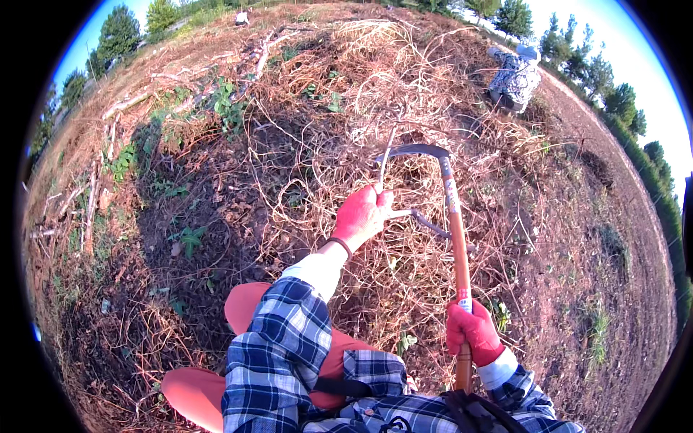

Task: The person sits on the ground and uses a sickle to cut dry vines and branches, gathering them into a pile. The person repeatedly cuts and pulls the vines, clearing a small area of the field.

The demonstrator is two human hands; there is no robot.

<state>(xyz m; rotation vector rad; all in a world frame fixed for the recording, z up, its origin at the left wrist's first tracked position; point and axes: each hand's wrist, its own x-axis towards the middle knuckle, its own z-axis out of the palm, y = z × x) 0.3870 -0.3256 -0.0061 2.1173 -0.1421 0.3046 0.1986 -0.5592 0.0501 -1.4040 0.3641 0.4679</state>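
Observation:
In a red glove, my right hand (474, 333) grips the wooden handle of a sickle (458, 238). The handle stands nearly upright in the picture, its curved metal blade (417, 149) pointing left at the top. My left hand (364, 212), also gloved in red, is closed around a thin woody stem (391, 138) that rises above the fist and crosses the blade's tip end. Whether blade and stem touch, I cannot tell. A bent stick (429, 223) runs from beside the left fist toward the handle. Dry tangled vines (400, 276) lie beneath both hands.
Cut branches (92, 203) lie at the left, with green leafy plants (190, 238) on the shaded soil. A person in a patterned top (514, 78) bends over at the upper right. Another person (242, 19) is far off. Bare soil (612, 227) borders the vines on the right.

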